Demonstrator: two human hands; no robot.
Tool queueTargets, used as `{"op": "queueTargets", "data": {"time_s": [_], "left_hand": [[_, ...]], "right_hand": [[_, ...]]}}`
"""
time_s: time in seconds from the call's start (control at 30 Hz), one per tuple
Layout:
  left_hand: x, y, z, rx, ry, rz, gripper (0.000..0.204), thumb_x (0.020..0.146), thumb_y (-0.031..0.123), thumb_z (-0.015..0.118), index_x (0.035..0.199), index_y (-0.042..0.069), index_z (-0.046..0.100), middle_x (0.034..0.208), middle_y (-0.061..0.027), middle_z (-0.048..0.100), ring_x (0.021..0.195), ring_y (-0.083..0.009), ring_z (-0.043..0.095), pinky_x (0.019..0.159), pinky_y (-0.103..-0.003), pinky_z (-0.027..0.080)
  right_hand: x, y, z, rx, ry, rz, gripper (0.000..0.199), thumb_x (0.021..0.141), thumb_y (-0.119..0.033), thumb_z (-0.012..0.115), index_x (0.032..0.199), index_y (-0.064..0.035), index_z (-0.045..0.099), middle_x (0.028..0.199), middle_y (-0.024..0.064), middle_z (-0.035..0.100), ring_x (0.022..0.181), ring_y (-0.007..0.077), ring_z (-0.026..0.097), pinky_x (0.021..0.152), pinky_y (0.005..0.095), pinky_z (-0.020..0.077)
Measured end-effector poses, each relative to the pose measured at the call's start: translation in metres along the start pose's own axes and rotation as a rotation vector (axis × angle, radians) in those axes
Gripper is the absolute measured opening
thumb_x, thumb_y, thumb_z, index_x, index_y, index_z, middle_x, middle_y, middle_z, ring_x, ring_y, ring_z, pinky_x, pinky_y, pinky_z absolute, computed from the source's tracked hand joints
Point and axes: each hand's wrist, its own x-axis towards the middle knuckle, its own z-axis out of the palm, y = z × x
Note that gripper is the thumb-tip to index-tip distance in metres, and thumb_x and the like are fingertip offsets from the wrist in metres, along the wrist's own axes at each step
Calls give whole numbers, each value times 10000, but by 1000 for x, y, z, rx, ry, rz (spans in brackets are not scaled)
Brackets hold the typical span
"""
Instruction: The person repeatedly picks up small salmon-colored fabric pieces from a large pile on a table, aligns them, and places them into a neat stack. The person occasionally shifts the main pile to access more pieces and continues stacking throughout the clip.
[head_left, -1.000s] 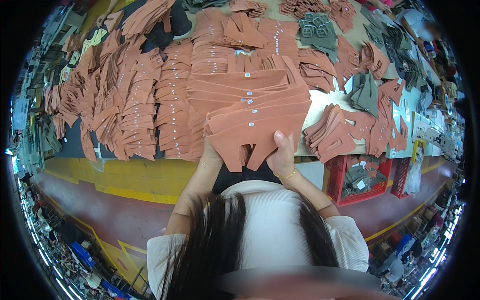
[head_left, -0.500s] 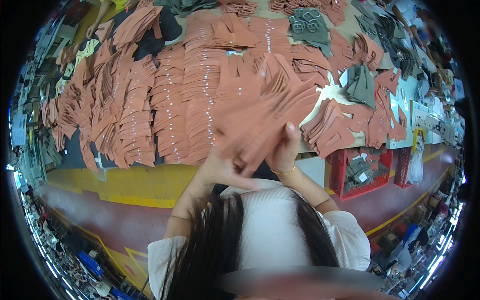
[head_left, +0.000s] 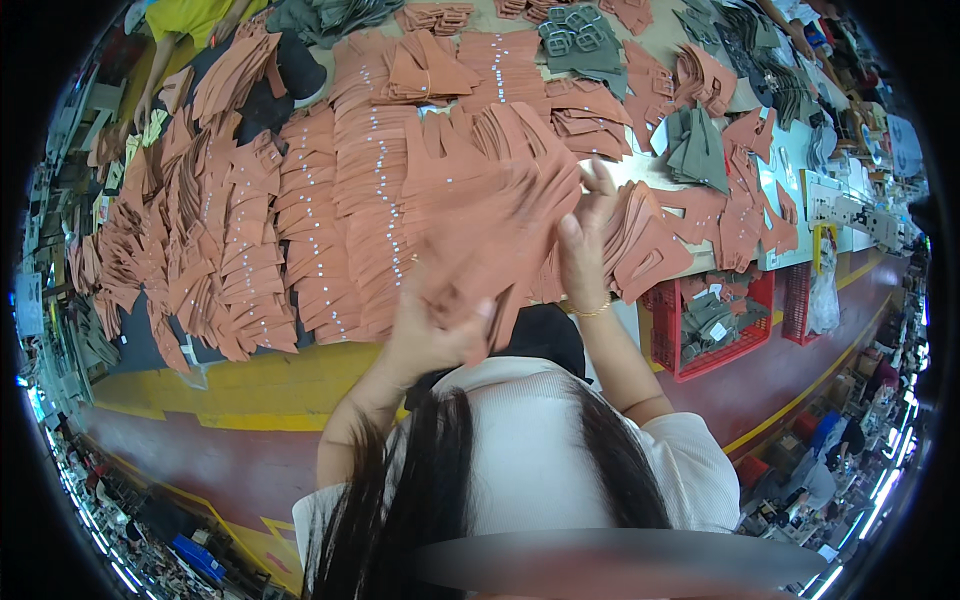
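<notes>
My left hand (head_left: 432, 325) is closed round the near end of a bundle of flat salmon-brown cut pieces (head_left: 520, 190), thumb on top. The bundle is held above the table in front of my chest, its layers fanned and partly smeared by motion. By its right edge is my right hand (head_left: 586, 235), with the fingers stretched out and apart; whether it touches the pieces I cannot tell. Long overlapping rows of like pieces (head_left: 365, 190) lie to the left, and a fanned stack (head_left: 645, 240) of them lies right of my right hand.
Dark green pieces (head_left: 697, 150) and green buckle-shaped parts (head_left: 575, 32) lie farther back on the table. A red crate (head_left: 722, 355) of green and salmon-brown pieces stands at the table's right front. Another person's arm (head_left: 155, 80) reaches in at the far left.
My right hand has moved off the bundle's underside to its right edge, and its fingers have spread. My left hand keeps its grip. The view has shifted slightly.
</notes>
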Motion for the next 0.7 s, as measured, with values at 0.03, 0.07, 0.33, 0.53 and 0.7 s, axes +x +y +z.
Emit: {"op": "queueTargets", "data": {"time_s": [0.03, 0.07, 0.33, 0.53, 0.7], "left_hand": [[-2, -4, -12, -72, 2, -65, 605, 736, 94, 699, 1273, -35, 451, 1202, -114, 562, 1129, -200, 528, 943, -342, 420], [-2, -8, -23, -148, 1, -106, 584, 734, 96, 700, 1251, -37, 466, 1163, -83, 577, 1090, -158, 538, 916, -311, 432], [-20, -41, -36, 271, -354, -259, 647, 685, 196, 752, 1215, -12, 446, 1079, -124, 571, 1004, -192, 556, 907, -335, 441], [-19, -62, -33, 372, -156, -298, 776, 717, 311, 790, 1286, 22, 347, 1116, -151, 517, 1047, -243, 540, 909, -364, 440], [-16, -62, -35, 374, -37, -363, 785, 753, 349, 754, 1313, 14, 317, 1122, -151, 511, 1020, -217, 538, 889, -350, 442]], "right_hand": [[4, -5, -11, -150, -44, -65, 910, 765, -571, 649, 1400, -27, 289, 1409, 157, 341, 1326, 278, 304, 1092, 423, 245], [9, -10, -23, -303, -94, -127, 961, 733, -610, 669, 1397, -22, 300, 1430, 158, 318, 1351, 292, 265, 1102, 432, 219], [-15, -19, -25, -623, -1266, 171, 1119, 541, -527, 833, 1382, 4, 321, 1310, 206, 492, 1223, 359, 470, 1023, 390, 367], [-43, 0, -16, -459, -1144, 317, 988, 579, -497, 821, 1284, 38, 382, 1087, 268, 585, 1023, 398, 571, 866, 421, 464], [-50, 8, -16, -503, -1029, 387, 867, 640, -422, 813, 1259, 45, 426, 1095, 240, 595, 1013, 365, 586, 878, 402, 465]]}}
